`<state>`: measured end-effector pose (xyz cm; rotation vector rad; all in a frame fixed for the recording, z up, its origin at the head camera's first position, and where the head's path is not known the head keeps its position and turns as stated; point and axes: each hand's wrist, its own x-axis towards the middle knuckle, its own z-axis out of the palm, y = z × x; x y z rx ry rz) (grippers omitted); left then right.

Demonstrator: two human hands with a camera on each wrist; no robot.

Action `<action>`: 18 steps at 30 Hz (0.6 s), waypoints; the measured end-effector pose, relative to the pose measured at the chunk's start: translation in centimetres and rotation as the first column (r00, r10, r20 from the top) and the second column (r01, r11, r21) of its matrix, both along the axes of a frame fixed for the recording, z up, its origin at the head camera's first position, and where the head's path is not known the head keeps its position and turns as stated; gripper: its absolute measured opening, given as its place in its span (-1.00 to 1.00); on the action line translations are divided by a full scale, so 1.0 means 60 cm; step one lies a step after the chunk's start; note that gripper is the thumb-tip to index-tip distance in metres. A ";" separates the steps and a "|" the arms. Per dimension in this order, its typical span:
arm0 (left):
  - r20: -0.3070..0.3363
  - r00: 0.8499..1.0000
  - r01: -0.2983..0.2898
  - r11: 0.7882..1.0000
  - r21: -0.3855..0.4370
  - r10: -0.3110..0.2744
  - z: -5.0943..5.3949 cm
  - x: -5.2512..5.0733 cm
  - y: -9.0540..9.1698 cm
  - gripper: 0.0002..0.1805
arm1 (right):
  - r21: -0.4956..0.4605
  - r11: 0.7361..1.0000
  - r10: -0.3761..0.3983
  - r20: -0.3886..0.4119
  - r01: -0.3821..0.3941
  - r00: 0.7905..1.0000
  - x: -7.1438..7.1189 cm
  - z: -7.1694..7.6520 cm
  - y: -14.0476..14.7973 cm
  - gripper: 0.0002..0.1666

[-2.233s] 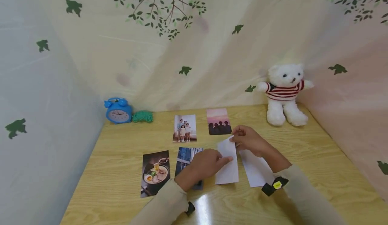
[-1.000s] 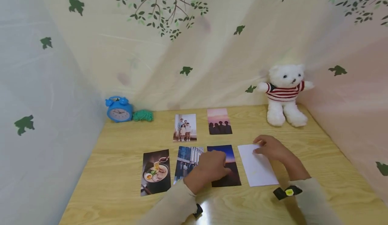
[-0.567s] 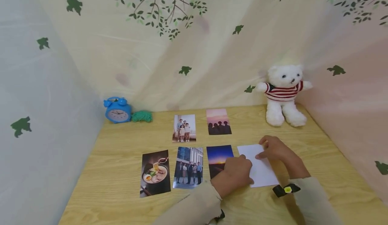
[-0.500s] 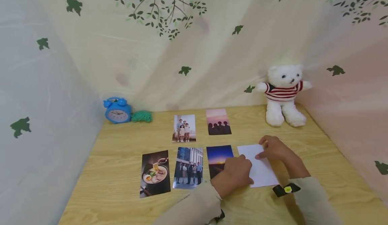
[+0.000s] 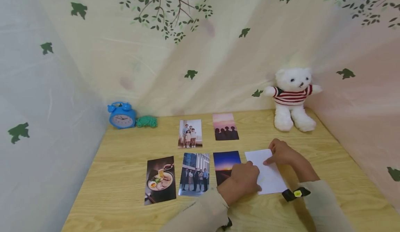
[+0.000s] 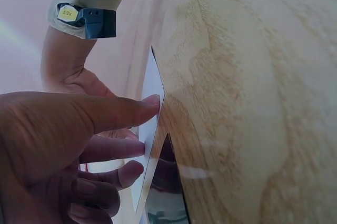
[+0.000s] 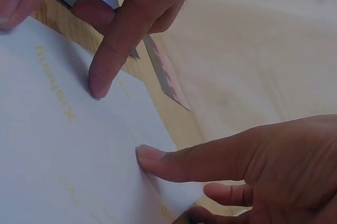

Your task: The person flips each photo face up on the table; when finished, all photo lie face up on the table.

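A face-down photo print [image 5: 271,180] lies with its white back up at the right end of the near row; faint yellow lettering shows on it in the right wrist view. My right hand [image 5: 283,154] pinches its far right corner, thumb on top and fingers at the underside, and the corner bends slightly. My left hand [image 5: 242,179] rests thumb and index finger on the print's left part, other fingers loosely curled. Beside it, partly hidden by that hand, lies a sunset photo [image 5: 226,160]. Further left are an office-group photo [image 5: 195,173] and a ramen photo [image 5: 160,180].
Behind this row lie a family photo [image 5: 190,133] and a pink-sky silhouette photo [image 5: 225,127]. A blue alarm clock [image 5: 122,116] and a green object [image 5: 147,121] stand back left, a white teddy bear [image 5: 293,98] back right. Printed cloth surrounds the wooden table [image 5: 115,176].
The sunset photo, earlier held white side up by both hands, now lies picture up. Both hands have since moved right onto the last white-backed print; over the last half second they barely move.
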<state>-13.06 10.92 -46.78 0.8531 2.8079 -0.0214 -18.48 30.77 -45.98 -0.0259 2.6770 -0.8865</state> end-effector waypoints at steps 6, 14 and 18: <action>0.021 1.000 -0.005 1.000 0.029 0.005 0.000 -0.004 0.000 -0.60 | -0.213 0.976 -0.031 0.028 0.036 0.999 -0.006 0.000 0.013 -0.44; 0.074 0.997 -0.046 0.974 0.222 0.030 0.002 -0.015 -0.010 -0.46 | -0.454 0.889 -0.018 0.094 0.059 0.995 0.000 0.031 0.012 -0.33; 0.266 0.964 -0.125 0.868 0.481 -0.009 0.011 -0.024 -0.017 -0.35 | -0.484 0.873 -0.037 0.061 0.062 0.997 0.009 0.047 -0.001 -0.34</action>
